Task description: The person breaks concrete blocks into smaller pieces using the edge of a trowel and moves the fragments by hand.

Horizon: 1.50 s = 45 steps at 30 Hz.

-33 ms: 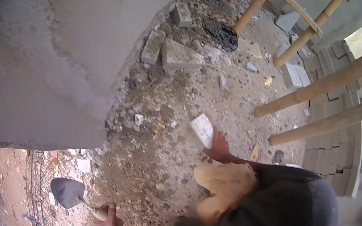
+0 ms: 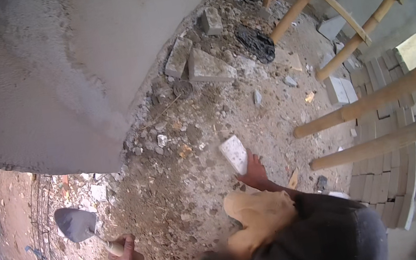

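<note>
My left hand (image 2: pixel 128 255) is wrapped round the pale handle of a trowel (image 2: pixel 76 224). Its grey metal blade points up and left over the rubble and looks bare. My right hand (image 2: pixel 255 173) grips the near end of a white block piece (image 2: pixel 233 153), a flat slab with dark specks. The slab is close above the dirt floor; whether it touches the ground I cannot tell. Part of the right thumb is hidden by the slab's edge.
A plastered wall (image 2: pixel 84 57) rises at the left. Broken block pieces (image 2: pixel 211 67) and a black plastic bag (image 2: pixel 256 44) lie along its foot. Bamboo poles (image 2: pixel 366 109) and a bamboo ladder (image 2: pixel 335 3) stand right. Stacked blocks (image 2: pixel 375 185) fill the far right; steel rods (image 2: pixel 40 230) lie left.
The trowel's blade has shifted slightly left and down. The white block piece and my right hand sit a touch lower in the picture; both grips are unchanged.
</note>
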Motion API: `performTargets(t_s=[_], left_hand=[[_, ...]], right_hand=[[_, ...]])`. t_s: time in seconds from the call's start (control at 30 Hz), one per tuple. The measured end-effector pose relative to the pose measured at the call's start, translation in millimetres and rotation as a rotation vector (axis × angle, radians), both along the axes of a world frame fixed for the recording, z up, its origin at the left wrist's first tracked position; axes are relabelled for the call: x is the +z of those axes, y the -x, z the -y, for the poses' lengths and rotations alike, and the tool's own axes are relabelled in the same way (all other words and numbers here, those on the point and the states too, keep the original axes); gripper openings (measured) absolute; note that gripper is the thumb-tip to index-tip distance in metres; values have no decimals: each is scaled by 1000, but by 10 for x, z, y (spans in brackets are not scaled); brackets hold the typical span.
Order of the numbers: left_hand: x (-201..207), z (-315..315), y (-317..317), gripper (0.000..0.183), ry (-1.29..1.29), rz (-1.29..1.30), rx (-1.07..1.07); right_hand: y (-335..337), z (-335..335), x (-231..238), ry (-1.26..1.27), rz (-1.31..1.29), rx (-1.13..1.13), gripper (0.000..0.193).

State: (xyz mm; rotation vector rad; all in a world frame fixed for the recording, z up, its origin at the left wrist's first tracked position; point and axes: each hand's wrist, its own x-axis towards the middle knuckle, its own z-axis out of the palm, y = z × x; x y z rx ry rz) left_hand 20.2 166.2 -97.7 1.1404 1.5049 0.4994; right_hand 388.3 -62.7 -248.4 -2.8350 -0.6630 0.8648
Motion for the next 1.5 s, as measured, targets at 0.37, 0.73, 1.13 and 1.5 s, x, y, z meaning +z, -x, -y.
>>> performTargets(t_s=[0.37,0.73,1.13,1.5], left_hand=[[274,259,67,22,-21,83,23],[748,847,296,26,332,366,336],[771,944,321,36,234,277,442],[868,914,137,22,284,200,434]], right_hand=[[-3082,-1478,1598,-1010,94,-438,70],[-2365,-3004,182,169,365,606,138],[-1554,-1968,459,-135,377,764,113],[-1515,-1375,1197,-357,296,777,93]])
